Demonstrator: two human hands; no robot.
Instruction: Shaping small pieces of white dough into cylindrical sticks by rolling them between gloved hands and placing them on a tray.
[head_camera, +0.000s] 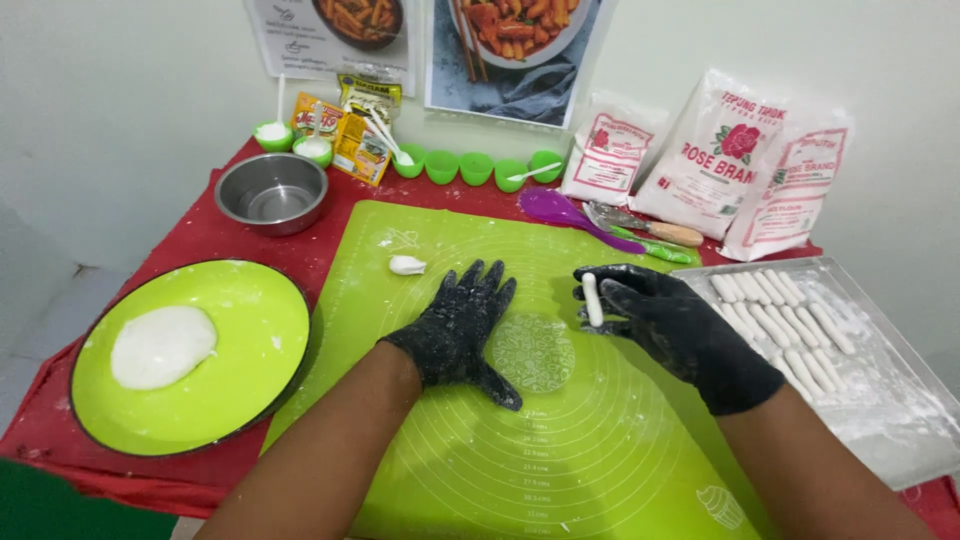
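Fingers of right hand pinch dough stick, long axis upright; left hand flat, fingers spread, on mat.

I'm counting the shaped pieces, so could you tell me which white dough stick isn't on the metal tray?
The dough stick held upright in the right hand; the others lie on the metal tray.

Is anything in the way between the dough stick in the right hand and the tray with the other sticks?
No, nothing visible: the right hand holds the dough stick just left of the tray, with only bare green mat between.
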